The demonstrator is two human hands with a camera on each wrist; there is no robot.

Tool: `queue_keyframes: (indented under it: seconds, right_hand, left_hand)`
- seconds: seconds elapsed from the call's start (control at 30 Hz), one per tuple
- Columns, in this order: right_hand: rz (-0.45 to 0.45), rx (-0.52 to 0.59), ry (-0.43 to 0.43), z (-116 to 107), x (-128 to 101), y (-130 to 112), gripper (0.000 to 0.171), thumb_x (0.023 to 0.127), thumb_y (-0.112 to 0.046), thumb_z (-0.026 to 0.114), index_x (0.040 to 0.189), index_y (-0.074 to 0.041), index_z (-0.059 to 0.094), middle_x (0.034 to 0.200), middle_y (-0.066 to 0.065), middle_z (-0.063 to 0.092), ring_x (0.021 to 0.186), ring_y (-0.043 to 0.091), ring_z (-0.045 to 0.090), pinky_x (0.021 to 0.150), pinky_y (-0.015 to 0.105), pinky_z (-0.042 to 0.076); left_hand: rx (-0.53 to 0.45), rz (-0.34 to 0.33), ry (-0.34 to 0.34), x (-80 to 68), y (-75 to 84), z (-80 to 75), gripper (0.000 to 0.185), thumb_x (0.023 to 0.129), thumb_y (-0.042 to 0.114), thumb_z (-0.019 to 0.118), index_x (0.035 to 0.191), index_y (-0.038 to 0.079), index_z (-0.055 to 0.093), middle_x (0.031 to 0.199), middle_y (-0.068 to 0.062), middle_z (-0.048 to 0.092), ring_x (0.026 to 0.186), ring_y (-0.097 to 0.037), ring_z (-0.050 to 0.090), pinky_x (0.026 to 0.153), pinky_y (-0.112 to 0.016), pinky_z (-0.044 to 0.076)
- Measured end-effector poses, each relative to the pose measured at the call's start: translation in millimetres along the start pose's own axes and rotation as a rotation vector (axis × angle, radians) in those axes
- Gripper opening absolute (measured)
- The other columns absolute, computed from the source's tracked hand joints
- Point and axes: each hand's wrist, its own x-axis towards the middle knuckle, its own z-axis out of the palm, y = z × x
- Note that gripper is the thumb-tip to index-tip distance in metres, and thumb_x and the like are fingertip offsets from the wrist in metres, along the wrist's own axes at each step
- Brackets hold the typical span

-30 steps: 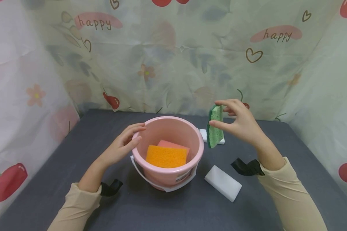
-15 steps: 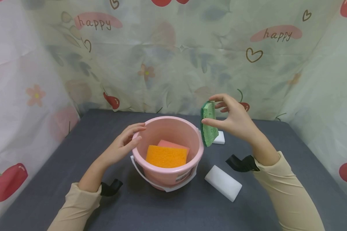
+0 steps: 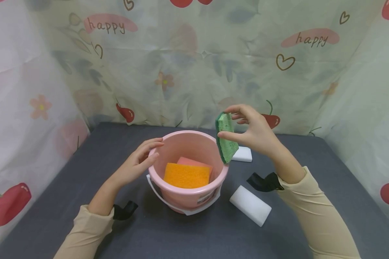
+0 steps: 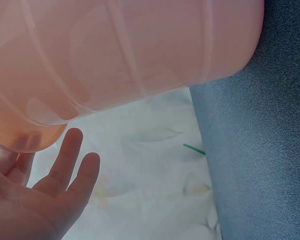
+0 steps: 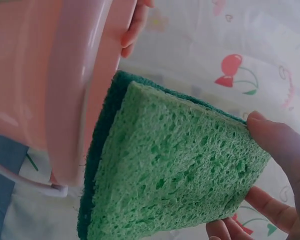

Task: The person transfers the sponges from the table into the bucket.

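Observation:
My right hand pinches a green two-layer scrub sponge by its edges, between thumb and fingers. The sponge stands upright and overlaps the right rim of a pink bucket in the head view. Its pale porous face and dark green scouring layer fill much of the right wrist view. At the bucket's left rim my left hand rests with relaxed fingers; in the left wrist view the fingers are spread beside the rim. Inside the bucket lie an orange sponge and, partly behind it, a pinkish-red sponge.
A white block lies on the dark tabletop right of the bucket. Farther back, another white block is partly hidden by the green sponge. The bucket's white handle hangs down in front. Printed curtains surround the table.
My right hand has moved left with the green sponge, from right of the bucket to its right rim. My left hand and the bucket have stayed put.

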Motion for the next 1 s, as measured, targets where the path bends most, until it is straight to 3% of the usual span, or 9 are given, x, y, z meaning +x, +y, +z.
queue_keyframes:
  seconds: [1.0]
  right_hand:
    - [-0.089, 0.006, -0.12, 27.0, 18.2, -16.6, 0.056, 0.073, -0.025, 0.079, 0.123, -0.015, 0.056, 0.125, 0.003, 0.055, 0.11, 0.02, 0.053, 0.096, 0.041, 0.046]
  left_hand:
    - [-0.013, -0.006, 0.002, -0.2, -0.2, 0.3, 0.041, 0.096, 0.019, 0.048, 0.136, 0.011, 0.043, 0.151, -0.007, 0.028, 0.133, -0.032, 0.033, 0.103, -0.056, 0.037]
